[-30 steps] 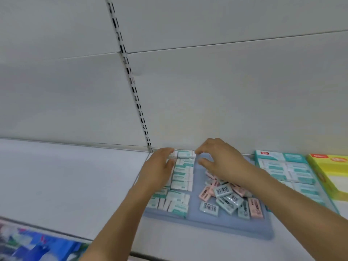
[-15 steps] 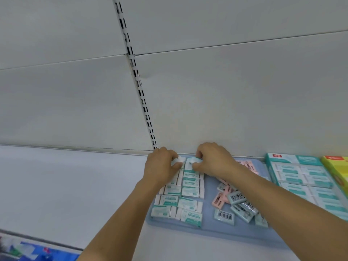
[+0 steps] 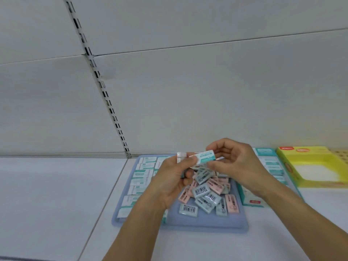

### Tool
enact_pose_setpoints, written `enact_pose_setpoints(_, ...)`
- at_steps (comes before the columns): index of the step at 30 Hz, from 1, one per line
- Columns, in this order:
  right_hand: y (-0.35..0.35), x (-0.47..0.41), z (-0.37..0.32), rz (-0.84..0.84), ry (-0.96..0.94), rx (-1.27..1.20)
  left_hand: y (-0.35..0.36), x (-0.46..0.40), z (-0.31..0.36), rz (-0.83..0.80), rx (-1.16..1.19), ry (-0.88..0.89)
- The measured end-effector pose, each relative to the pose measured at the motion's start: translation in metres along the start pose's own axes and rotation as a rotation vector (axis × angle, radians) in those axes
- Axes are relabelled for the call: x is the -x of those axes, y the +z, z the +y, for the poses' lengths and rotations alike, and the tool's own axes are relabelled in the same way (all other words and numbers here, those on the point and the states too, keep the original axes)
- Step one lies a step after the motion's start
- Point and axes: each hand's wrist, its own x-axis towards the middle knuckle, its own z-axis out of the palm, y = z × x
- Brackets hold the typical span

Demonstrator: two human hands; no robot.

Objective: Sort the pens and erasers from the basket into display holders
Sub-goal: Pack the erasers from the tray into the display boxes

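Head | L hand (image 3: 170,178) + R hand (image 3: 233,164) pinch eraser (image 3: 204,157) | blue tray (image 3: 207,224): loose erasers (image 3: 206,194)

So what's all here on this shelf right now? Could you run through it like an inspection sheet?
Surface: white shelf, with a blue tray lying on it.
Job's things: white-and-teal erasers in rows on the tray's left side; a loose heap of pink and pale blue erasers on its right.
Clutter: teal box and yellow box to the right of the tray.
Grips: left hand and right hand hold one white-and-teal eraser between them above the tray.
Cables: nothing seen.
Surroundings: white back panel with a slotted upright strip.
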Motion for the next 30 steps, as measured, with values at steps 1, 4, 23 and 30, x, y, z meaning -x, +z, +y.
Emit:
enact_pose_setpoints(1,-0.006,0.001,0.002,0.015,-0.025,0.086,0.005,-0.002,-0.001,0.005,-0.022,0.005)
enact_pose_setpoints(4,-0.026,0.009,0.004,-0.009,-0.116,0.355,0.020,-0.002,-0.005,-0.008,-0.113,0.030)
enact_pose_setpoints(23,-0.082,0.037,0.056,0.125,0.042,0.897,0.069,0.003,-0.017,-0.031,0.266,-0.056)
enact_pose_setpoints(30,-0.054,0.038,0.015,0.217,-0.092,0.579,0.084,0.001,-0.025,0.039,0.377,-0.021)
